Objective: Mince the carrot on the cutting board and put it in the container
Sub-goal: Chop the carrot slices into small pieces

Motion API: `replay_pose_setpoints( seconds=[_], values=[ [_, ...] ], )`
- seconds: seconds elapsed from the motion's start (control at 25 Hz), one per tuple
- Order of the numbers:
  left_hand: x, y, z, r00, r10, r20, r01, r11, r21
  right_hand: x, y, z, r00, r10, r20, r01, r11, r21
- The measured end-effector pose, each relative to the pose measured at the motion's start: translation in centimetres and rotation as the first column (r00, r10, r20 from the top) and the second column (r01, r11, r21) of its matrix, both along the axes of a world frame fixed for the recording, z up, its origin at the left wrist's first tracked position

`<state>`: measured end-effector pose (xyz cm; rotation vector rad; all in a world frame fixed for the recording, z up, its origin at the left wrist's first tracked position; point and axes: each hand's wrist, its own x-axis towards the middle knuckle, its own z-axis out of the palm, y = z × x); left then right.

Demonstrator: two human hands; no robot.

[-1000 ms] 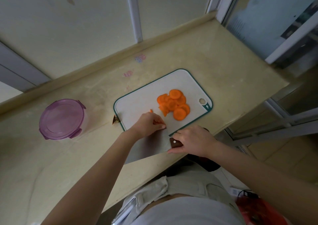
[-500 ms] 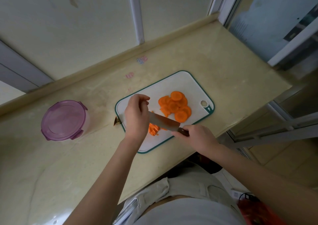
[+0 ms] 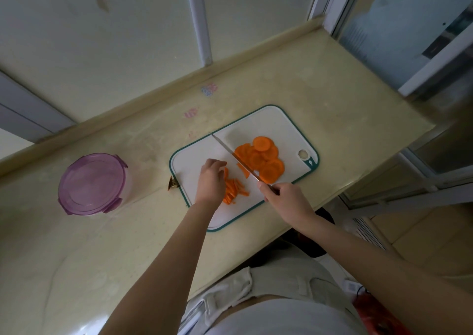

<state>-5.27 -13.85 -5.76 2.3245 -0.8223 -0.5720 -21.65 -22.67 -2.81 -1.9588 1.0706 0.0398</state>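
A white cutting board point(image 3: 268, 122) with a green rim lies on the beige counter. A pile of round carrot slices point(image 3: 263, 159) sits on its right half. Thin carrot strips point(image 3: 234, 190) lie nearer me. My left hand point(image 3: 211, 179) rests with curled fingers beside the strips, touching them at their left. My right hand point(image 3: 286, 199) grips the handle of a knife point(image 3: 233, 155), whose blade points up and left between the strips and the slice pile. A round container point(image 3: 93, 183) with a purple lid stands closed at the left.
The counter point(image 3: 332, 109) ends at a right edge and a front edge close to my body. A small brown object point(image 3: 172, 183) lies by the board's left rim. A wall runs along the back; a window frame point(image 3: 422, 66) stands at the right.
The knife has swung from lying flat across the board to pointing up-left, set over the slices. My left hand has dropped down beside the cut strips, which now show.
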Motion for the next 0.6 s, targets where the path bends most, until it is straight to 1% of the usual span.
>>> replay_pose_setpoints(
  seconds=[0.08, 0.16, 0.24, 0.36, 0.44, 0.48, 0.6],
  values=[
    [-0.1, -0.5, -0.6, 0.985, -0.151, 0.087, 0.140, 0.982, 0.127, 0.3, 0.1, 0.1, 1.000, -0.009, 0.012, 0.009, 1.000, 0.013],
    [-0.4, -0.6, -0.9, 0.964, -0.204, 0.170, 0.169, 0.966, 0.196, 0.6, 0.3, 0.2, 0.999, -0.017, 0.033, 0.016, 1.000, 0.026],
    [-0.6, -0.4, -1.0, 0.941, -0.256, 0.221, 0.209, 0.954, 0.216, 0.7, 0.3, 0.3, 0.999, -0.021, 0.046, 0.019, 0.999, 0.038],
    [-0.2, 0.3, -1.0, 0.927, -0.304, 0.219, 0.259, 0.942, 0.213, 0.8, 0.4, 0.4, 0.999, -0.007, 0.046, 0.005, 0.999, 0.039],
    [0.2, 0.6, -1.0, 0.936, -0.291, 0.198, 0.250, 0.946, 0.208, 0.7, 0.3, 0.5, 0.998, -0.008, 0.057, 0.005, 0.999, 0.052],
    [0.2, 0.8, -0.9, 0.950, -0.259, 0.176, 0.225, 0.955, 0.191, 0.7, 0.4, 0.6, 0.998, -0.010, 0.062, 0.006, 0.998, 0.065],
    [-0.3, 1.7, -0.5, 0.991, -0.066, 0.115, 0.053, 0.992, 0.119, 0.3, 0.6, 0.9, 0.998, -0.019, 0.059, 0.013, 0.994, 0.105]
  ],
)
